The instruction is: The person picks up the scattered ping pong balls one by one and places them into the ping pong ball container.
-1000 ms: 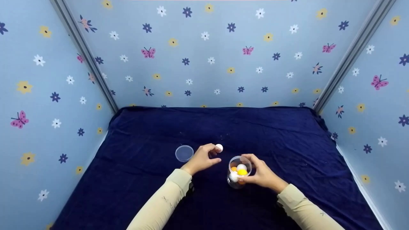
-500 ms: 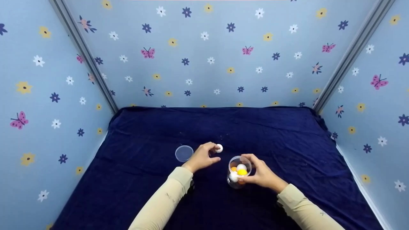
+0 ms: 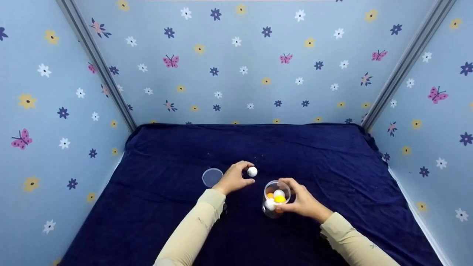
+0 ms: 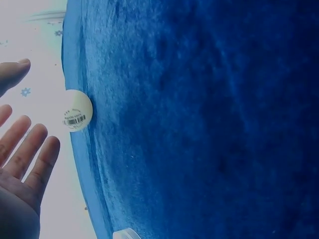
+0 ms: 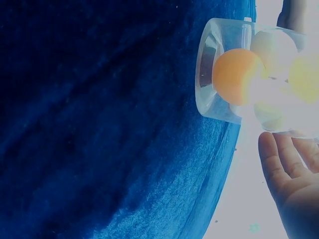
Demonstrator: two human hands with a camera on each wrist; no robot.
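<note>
A white ping-pong ball (image 3: 252, 171) with printed markings rests on the dark blue cloth; the left wrist view shows the same ball (image 4: 79, 110). My left hand (image 3: 235, 176) is spread around its left side, thumb and fingers apart. A gap separates the fingers from the ball in the left wrist view. My right hand (image 3: 303, 199) grips a clear plastic jar (image 3: 266, 211) by its side, thumb and fingers around it. The jar stands lidless and holds several white, orange and yellow ping-pong balls, among them an orange ball (image 5: 238, 77) near the bottom.
A clear round lid (image 3: 212, 177) lies on the cloth just left of my left hand. The blue cloth (image 3: 166, 218) covers the table. Flower-patterned walls (image 3: 236, 74) enclose it at the back and both sides.
My left hand's fingers have shifted a little away from the white ball, leaving more of it visible. The right hand and jar stay in place.
</note>
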